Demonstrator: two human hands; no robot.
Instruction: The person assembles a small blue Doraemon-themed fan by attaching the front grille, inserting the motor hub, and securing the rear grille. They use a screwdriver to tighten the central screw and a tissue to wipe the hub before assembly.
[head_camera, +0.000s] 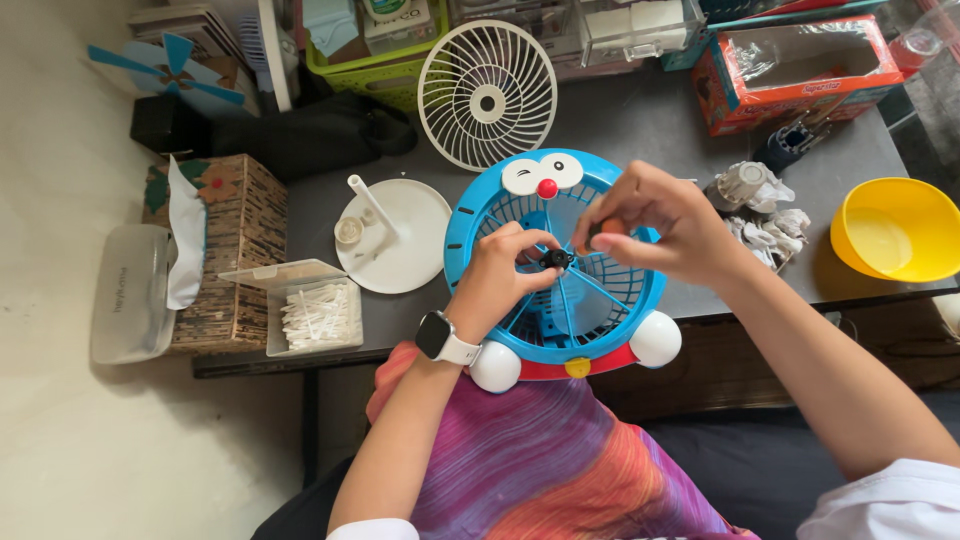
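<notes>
A blue cartoon-cat toy fan (470, 215) with a blue grille, white feet and a red band rests at the table's front edge, partly over my lap. My left hand (495, 285), with a watch on the wrist, pinches the small black hub (556, 259) at the grille's middle. My right hand (655, 225) hovers just above and to the right of the hub, fingers closed on a small orange-tipped object (606, 229), perhaps a tool handle; most of it is hidden.
A white fan grille (487, 94) stands behind. A white round base with a post (392, 235) lies left, next to an open clear box of white sticks (312, 315) and a woven tissue box (215, 240). A yellow bowl (897, 228), crumpled paper (765, 215) and an orange carton (800, 75) sit right.
</notes>
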